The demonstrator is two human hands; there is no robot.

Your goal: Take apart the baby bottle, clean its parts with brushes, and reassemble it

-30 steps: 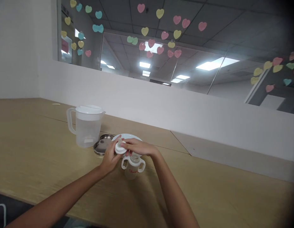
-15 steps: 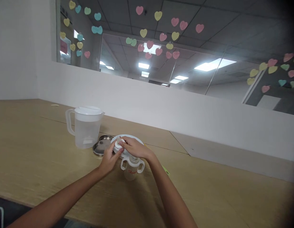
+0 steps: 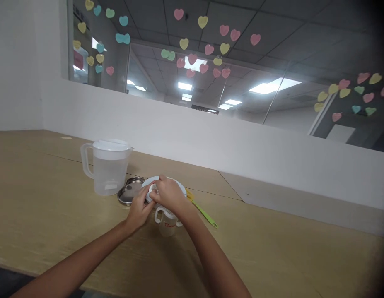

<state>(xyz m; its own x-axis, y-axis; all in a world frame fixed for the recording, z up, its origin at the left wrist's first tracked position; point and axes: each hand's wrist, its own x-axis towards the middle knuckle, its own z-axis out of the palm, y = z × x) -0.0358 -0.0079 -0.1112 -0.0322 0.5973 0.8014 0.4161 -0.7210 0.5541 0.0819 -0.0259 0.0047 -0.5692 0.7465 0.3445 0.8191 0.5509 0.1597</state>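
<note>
My left hand (image 3: pixel 140 209) is closed around the side of a white bottle cap with a clear teat (image 3: pixel 154 188). From the right, my right hand (image 3: pixel 170 193) has its fingers closed at the teat and covers much of it. Just below the hands, a clear baby bottle (image 3: pixel 167 227) with two white handles and red lettering stands upright on the table, its top partly hidden by my right wrist. Behind the hands lies a pale round plate (image 3: pixel 178 185), mostly covered by them.
A lidded clear plastic jug (image 3: pixel 109 176) of liquid stands at the left. Beside it sits a kidney-shaped metal tray (image 3: pixel 127 193). A brush with a green handle (image 3: pixel 204 213) and a yellow head lies right of the plate. A white wall (image 3: pixel 167 128) runs behind the wooden table.
My right hand has shifted over the cap, its fingers now bent round the teat, which showed more before. More of the green-handled brush is visible. The view has turned slightly right.
</note>
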